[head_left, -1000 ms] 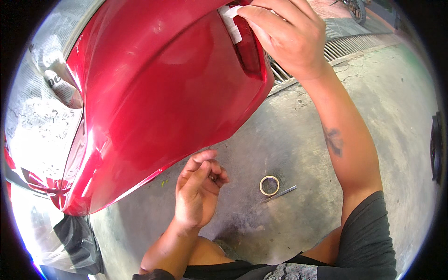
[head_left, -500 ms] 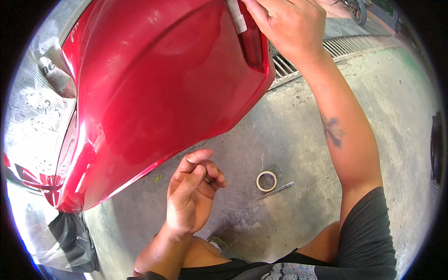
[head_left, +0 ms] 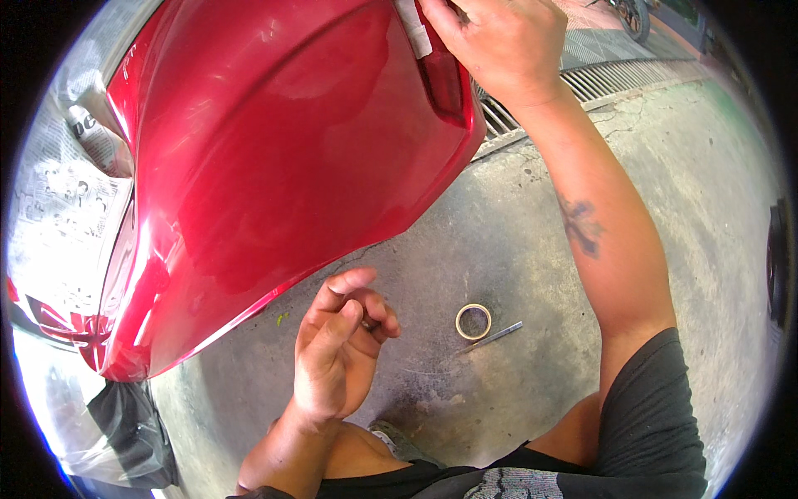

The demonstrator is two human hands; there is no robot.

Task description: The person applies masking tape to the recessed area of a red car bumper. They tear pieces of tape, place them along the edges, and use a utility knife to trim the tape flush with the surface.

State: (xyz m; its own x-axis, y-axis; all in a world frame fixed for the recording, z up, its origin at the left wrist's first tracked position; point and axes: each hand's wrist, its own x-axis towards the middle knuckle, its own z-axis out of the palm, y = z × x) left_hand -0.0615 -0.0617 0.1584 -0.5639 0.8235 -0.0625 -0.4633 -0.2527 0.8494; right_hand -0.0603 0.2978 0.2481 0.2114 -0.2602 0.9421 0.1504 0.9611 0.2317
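Observation:
A large glossy red car bumper (head_left: 291, 158) fills the upper left. A short strip of whitish masking tape (head_left: 415, 32) is stuck along the dark red recessed slot (head_left: 442, 87) near its right end. My right hand (head_left: 507, 50) is at that end, thumb beside the tape strip and fingers bent. Its fingertips lie partly outside the picture, so what they grip is hidden. My left hand (head_left: 342, 345) hovers just below the bumper's lower edge, palm turned inward, fingers loosely curled and apart, with nothing visible in it.
On the concrete floor (head_left: 532, 283) lie a roll of masking tape (head_left: 474, 321) and a thin metal blade-like tool (head_left: 503, 330). Newspaper (head_left: 71, 200) covers the surface at left, above black plastic sheeting (head_left: 133, 432). A drain grate (head_left: 619, 83) crosses behind; a wheel (head_left: 633, 18) stands beyond.
My right hand and forearm have shifted slightly left along the bumper's end. My left hand is almost still, and the view has moved a little.

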